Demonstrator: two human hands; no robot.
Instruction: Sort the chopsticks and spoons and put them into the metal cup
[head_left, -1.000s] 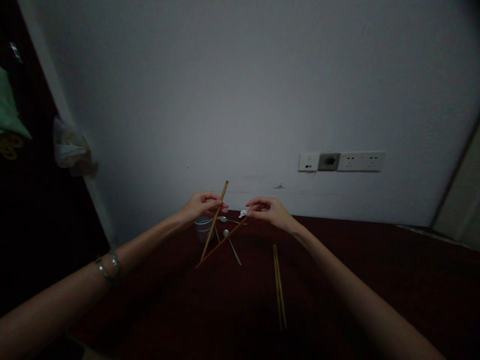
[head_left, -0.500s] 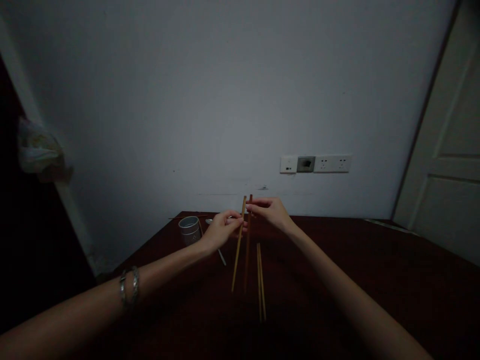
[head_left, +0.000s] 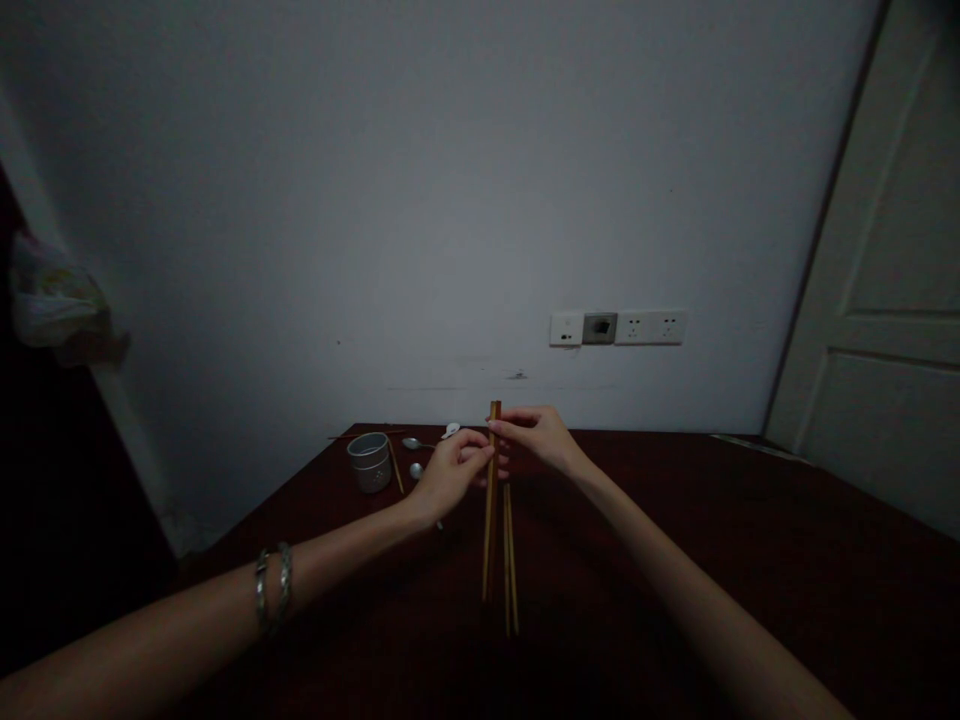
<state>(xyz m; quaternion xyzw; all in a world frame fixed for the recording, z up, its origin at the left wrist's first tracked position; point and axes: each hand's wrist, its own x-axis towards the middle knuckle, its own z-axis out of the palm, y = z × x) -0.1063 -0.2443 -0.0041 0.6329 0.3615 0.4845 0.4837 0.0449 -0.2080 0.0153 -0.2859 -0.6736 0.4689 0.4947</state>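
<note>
Two chopsticks (head_left: pixel 490 520), one yellowish and one reddish brown, stand side by side, touching, between my hands. My left hand (head_left: pixel 454 470) pinches them below their top ends. Higher up, the fingertips of my right hand (head_left: pixel 538 436) close on the same pair from the right. Another pair of yellowish chopsticks (head_left: pixel 510 565) lies on the dark red table (head_left: pixel 637 560) just right of the held ones. Left of my hands is a grey metal cup (head_left: pixel 370 463), upright.
Near the cup lie a brown chopstick (head_left: pixel 395 468), a spoon (head_left: pixel 412 443) and a second spoon (head_left: pixel 416 470), partly hidden by my left hand. Behind rises a wall with sockets (head_left: pixel 634 328). A plastic bag (head_left: pixel 56 300) hangs at far left.
The two held chopsticks, apart before, have come together side by side. My left hand has moved slightly right relative to the cup, and the view has shifted a little.
</note>
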